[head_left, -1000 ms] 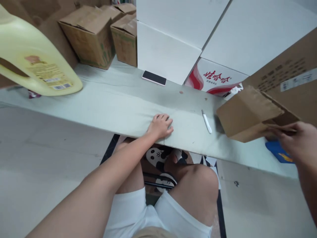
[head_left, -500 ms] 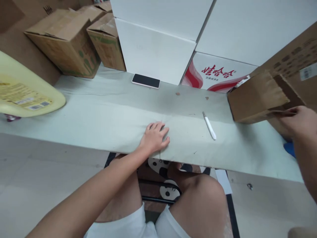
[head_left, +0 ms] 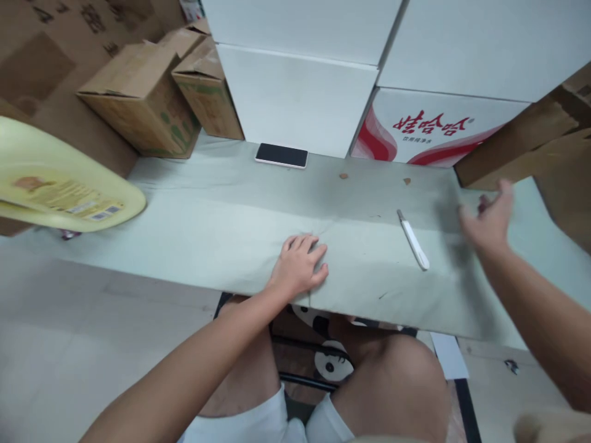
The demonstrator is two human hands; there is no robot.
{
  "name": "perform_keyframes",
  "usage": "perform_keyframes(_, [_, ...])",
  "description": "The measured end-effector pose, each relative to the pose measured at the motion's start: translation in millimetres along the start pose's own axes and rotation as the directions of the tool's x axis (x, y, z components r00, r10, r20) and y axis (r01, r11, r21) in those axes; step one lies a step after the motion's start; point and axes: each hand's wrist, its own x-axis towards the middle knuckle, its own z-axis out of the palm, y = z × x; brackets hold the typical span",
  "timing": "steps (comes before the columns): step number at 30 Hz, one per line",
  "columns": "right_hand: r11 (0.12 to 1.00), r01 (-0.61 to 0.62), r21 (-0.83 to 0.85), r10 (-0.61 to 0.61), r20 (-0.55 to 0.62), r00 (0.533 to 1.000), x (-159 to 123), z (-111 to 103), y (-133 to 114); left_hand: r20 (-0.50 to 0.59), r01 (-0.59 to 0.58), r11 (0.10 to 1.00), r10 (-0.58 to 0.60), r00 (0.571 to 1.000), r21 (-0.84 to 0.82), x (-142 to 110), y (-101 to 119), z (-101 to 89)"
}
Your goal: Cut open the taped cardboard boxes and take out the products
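Observation:
My left hand (head_left: 300, 266) rests on the pale green table cover (head_left: 221, 227) near its front edge, fingers spread and holding nothing. To the right, my right hand (head_left: 490, 218) hovers over the table, slightly blurred, its fingers apart and nothing between them. Just beyond it stands an open cardboard box (head_left: 517, 144) against the white carton with red lettering (head_left: 429, 129). Between my hands lies a white-handled knife (head_left: 413, 241), its short blade pointing away from me.
A phone (head_left: 281, 155) lies in front of stacked white boxes (head_left: 295, 92). On the left are a yellow jug (head_left: 69, 178) and brown cartons (head_left: 138, 104). Small brown scraps (head_left: 407, 181) dot the cover. My knees (head_left: 406, 369) are under the table's front edge.
My right hand has let go of the cardboard box, which has moved back to the white carton, and has come left and toward me. My left hand stays on the table. The view has shifted.

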Motion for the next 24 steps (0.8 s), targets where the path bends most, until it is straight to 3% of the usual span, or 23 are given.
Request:
perform_keyframes(1, [0.998, -0.042, 0.042, 0.040, 0.054, 0.998, -32.6, 0.0, -26.9, -0.001, -0.003, 1.000, 0.003, 1.000, -0.006, -0.6, 0.7, -0.2])
perform_keyframes(4, [0.982, 0.130, 0.137, -0.152, 0.165, 0.974, -124.1, -8.6, -109.6, -0.005, -0.012, 1.000, 0.012, 1.000, -0.019, -2.0, 1.2, -1.4])
perform_keyframes(6, [0.953, 0.232, 0.193, -0.275, 0.244, 0.930, -162.7, -12.4, -154.4, -0.014, -0.003, 0.999, 0.003, 1.000, -0.035, -3.0, 1.7, -2.6])
perform_keyframes(8, [0.942, 0.285, 0.179, -0.330, 0.330, 0.884, -179.8, -10.4, -183.7, -0.023, 0.006, 0.998, -0.008, 1.000, -0.058, -4.6, 4.3, -2.6])
perform_keyframes(10, [0.943, 0.309, 0.126, -0.334, 0.395, 0.856, -183.1, -5.2, -197.4, -0.028, 0.006, 0.997, -0.009, 1.000, -0.078, -6.5, 8.4, -0.6])
perform_keyframes(13, [0.947, 0.312, 0.079, -0.316, 0.411, 0.855, -181.1, -0.3, -201.1, -0.029, 0.017, 0.993, -0.021, 0.999, -0.120, -7.7, 9.5, 2.4])
perform_keyframes(15, [0.951, 0.299, 0.079, -0.305, 0.398, 0.865, -181.5, -0.2, -200.9, -0.030, 0.047, 0.983, -0.053, 0.998, -0.177, -4.2, -1.7, -3.3])
perform_keyframes(17, [0.954, 0.287, 0.082, -0.296, 0.391, 0.872, -183.3, -0.8, -201.6, -0.042, 0.106, 0.967, -0.119, 0.992, -0.232, 4.9, -27.8, -21.9])
perform_keyframes(19, [0.956, 0.281, 0.083, -0.291, 0.386, 0.876, -185.5, -0.8, -202.9, -0.098, 0.169, 0.963, -0.193, 0.976, -0.210, 19.7, -67.4, -54.7])
perform_keyframes(21, [0.957, 0.281, 0.074, -0.287, 0.385, 0.877, -186.9, -0.2, -204.2, -0.210, 0.283, 0.953, -0.300, 0.931, -0.105, 38.4, -114.0, -96.6])
perform_keyframes(24, [0.951, 0.307, 0.044, -0.300, 0.377, 0.876, -187.1, 0.4, -205.3, -0.343, 0.495, 0.867, -0.448, 0.825, 0.059, 64.6, -181.6, -157.4])
